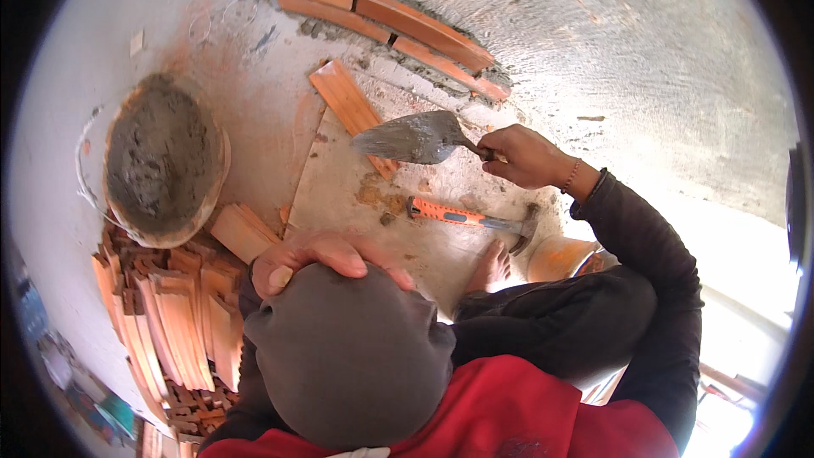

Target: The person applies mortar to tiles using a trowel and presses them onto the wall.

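Head view looks straight down on a person crouched over a rough concrete floor (661, 59), their bent knee in grey cloth filling the lower middle of the picture. A round pan of wet grey mortar (165, 161) sits at the left, with a heap of thin orange brick slips (178, 322) stacked just below it. Near the top, a short course of orange bricks (398, 21) is bedded in mortar, running from upper left down to the right. One loose brick slip (348, 106) lies on the floor below that course.

The right hand (526, 155) is closed in a full fist around the handle of a pointed trowel (415, 137), held above the floor just beside the loose slip. The trowel's long axis runs nearly level across the picture, handle to the right, tip pointing left toward the mortar pan; the blade's broad face is turned up and smeared grey. Keeping that face level and the grip firm would likely help any mortar stay on. The left hand (326, 259) rests flat and relaxed on the knee, fingers spread, holding nothing.

An orange-handled hammer (471, 220) lies on the floor below the trowel, head to the right, beside a bare foot (492, 267).
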Motion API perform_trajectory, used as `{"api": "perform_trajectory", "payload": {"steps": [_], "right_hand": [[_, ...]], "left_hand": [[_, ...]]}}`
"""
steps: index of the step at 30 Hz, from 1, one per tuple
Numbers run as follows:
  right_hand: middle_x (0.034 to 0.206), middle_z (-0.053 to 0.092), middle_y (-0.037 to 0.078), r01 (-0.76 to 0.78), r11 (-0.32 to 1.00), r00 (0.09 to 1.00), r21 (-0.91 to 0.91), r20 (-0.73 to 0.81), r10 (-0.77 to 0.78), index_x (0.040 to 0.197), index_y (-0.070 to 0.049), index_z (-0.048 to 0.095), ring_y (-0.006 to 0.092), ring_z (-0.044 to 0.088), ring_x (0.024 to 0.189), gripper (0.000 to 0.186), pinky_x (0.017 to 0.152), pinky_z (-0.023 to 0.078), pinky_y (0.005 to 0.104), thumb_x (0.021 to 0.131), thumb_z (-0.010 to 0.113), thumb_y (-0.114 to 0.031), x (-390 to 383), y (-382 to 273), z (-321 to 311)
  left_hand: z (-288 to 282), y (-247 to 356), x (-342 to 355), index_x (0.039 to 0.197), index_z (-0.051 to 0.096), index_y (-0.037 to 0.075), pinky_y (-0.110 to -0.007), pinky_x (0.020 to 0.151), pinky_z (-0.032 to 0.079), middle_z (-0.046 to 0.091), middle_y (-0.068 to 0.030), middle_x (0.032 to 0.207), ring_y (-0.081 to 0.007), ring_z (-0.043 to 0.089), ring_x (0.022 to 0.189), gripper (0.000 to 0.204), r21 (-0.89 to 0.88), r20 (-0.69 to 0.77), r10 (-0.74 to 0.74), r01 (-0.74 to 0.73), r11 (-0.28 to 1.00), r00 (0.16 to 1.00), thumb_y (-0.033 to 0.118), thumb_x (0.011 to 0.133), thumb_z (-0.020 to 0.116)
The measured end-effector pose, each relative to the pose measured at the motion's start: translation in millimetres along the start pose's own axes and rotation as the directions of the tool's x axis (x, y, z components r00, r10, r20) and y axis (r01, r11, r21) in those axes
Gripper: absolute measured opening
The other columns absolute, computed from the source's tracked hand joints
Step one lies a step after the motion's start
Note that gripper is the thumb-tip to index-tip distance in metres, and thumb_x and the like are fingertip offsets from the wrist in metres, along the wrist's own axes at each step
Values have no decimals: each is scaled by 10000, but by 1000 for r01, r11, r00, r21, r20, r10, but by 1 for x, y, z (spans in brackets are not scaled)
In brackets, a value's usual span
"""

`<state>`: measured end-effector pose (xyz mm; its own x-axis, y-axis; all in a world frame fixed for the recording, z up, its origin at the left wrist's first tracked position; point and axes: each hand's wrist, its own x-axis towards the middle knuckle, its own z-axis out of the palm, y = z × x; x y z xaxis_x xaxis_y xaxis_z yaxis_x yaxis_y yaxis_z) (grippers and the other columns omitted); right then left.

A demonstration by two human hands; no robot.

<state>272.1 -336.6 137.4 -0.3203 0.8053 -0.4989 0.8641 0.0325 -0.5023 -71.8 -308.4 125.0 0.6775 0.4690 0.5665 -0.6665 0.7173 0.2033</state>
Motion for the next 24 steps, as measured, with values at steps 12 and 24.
{"api": "perform_trajectory", "payload": {"steps": [12, 24], "right_hand": [[780, 638, 198, 14, 974, 992, 226, -124, 14, 867, 1, 626, 394, 635, 764, 220, 697, 494, 475, 859, 665, -215, 14, 7, 47], [950, 686, 248, -61, 866, 995, 496, -37, 91, 995, 16, 688, 402, 672, 943, 330, 856, 540, 460, 865, 621, -280, 25, -28, 49]], "left_hand": [[6, -28, -49, 1385, 536, -16, -492, 1025, 454, 541, -297, 1351, -402, 591, 1180, 623, 37, -458, -241, 289, 957, 856, 471, 998, 502], [6, -28, -117, 1409, 511, 11, -480, 998, 469, 578, -255, 1311, -379, 616, 1123, 594, -45, -841, -361, 613, 789, 403, 454, 1014, 487]]}}
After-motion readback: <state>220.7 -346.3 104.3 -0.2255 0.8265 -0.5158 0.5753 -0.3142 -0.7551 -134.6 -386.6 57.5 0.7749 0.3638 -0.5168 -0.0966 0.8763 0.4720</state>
